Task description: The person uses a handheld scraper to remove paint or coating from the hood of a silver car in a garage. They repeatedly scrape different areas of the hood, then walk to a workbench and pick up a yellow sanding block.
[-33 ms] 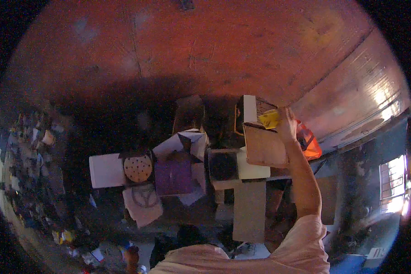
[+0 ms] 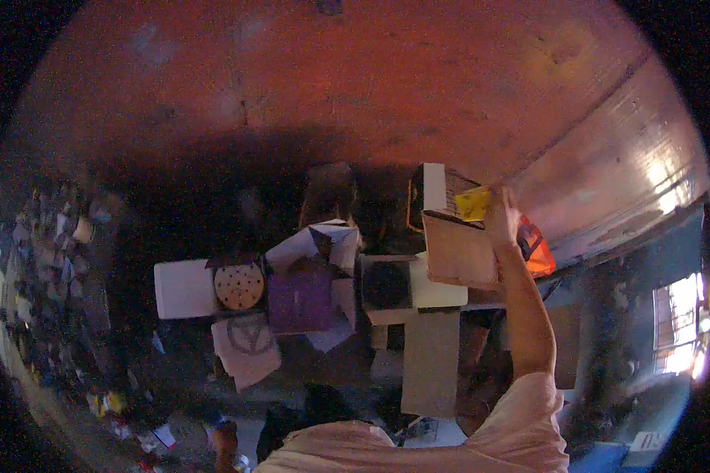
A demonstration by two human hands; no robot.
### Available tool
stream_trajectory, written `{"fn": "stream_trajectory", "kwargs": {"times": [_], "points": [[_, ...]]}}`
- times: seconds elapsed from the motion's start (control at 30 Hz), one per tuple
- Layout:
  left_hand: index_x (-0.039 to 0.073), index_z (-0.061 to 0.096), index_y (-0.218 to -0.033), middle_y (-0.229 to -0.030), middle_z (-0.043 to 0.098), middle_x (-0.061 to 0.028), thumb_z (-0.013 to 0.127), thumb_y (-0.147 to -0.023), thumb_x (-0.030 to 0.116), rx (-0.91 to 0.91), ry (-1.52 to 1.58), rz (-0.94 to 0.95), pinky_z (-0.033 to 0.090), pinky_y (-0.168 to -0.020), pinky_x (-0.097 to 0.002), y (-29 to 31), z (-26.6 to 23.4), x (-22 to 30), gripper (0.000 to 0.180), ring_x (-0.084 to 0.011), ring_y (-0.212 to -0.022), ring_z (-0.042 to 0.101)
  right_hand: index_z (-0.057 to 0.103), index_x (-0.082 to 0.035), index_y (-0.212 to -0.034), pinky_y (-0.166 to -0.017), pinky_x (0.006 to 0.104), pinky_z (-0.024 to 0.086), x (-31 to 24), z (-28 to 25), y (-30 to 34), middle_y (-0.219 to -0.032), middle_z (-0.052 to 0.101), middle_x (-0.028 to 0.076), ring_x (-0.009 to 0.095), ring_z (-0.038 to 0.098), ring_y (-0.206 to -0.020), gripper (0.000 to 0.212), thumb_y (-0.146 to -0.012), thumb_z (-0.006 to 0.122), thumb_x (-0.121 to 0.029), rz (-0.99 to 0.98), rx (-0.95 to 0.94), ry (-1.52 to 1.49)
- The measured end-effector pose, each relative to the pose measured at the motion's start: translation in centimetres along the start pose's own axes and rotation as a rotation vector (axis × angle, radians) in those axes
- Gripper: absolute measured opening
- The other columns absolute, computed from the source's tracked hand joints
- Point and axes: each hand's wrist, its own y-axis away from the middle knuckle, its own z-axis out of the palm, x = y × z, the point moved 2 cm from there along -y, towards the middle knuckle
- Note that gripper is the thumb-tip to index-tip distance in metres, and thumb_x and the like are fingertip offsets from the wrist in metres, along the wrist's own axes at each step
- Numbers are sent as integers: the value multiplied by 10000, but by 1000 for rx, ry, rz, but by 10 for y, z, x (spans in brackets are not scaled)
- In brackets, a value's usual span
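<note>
My right hand [image 2: 503, 214] reaches over an open cardboard box [image 2: 461, 251] at the right. Its fingers are closed on the edge of a yellow packet [image 2: 472, 204], which is by the box's mouth. Just right of the hand lies an orange-red plastic bag [image 2: 538, 251], partly hidden by my wrist. Low at the left edge of my body, a blurred brown shape may be my left hand [image 2: 226, 435]. Its fingers cannot be made out, and neither can what it holds, if anything.
Left of that box, an open box with a dark round inside [image 2: 386, 284], a purple-flapped box [image 2: 300, 302] and a box with a perforated round disc [image 2: 239, 286] stand in a row. A reddish wall [image 2: 308, 87] rises behind. Cluttered small goods [image 2: 63, 268] fill the far left.
My right hand has shifted slightly right, and the yellow packet with it. More of the packet shows above the box. The boxes stay where they were.
</note>
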Motion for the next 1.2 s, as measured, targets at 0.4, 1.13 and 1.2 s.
{"fn": "stream_trajectory", "kwargs": {"times": [0.4,1.13,1.2], "points": [[16,544,-1486,-1404,649,-153,599,-1076,451,-307,1645,293,489,-1105,-400,41,-199,198,600,-226,-1282,637,645,-36,-1121,-897,347,550,-520,-150,234,-1043,693,85,183,668,-974,113,-1015,612,-14,-312,-1061,-890],[149,475,-1566,-1536,555,-84,475,-1078,596,1114,2435,-153,463,-1142,-446,493,-196,-264,662,-253,-1386,560,632,-14,-1097,-809,279,519,-1015,-410,802,-958,641,30,101,615,-895,109,-1077,613,-119,-1026,-1876,-1193],[150,457,-1576,-1539,552,-86,475,-1061,639,1162,2450,-32,454,-1164,-451,494,-194,-301,710,-252,-1401,552,636,-12,-1096,-796,276,518,-1047,-412,839,-957,644,21,94,611,-885,121,-1076,622,-130,-1049,-1944,-1163]]}}
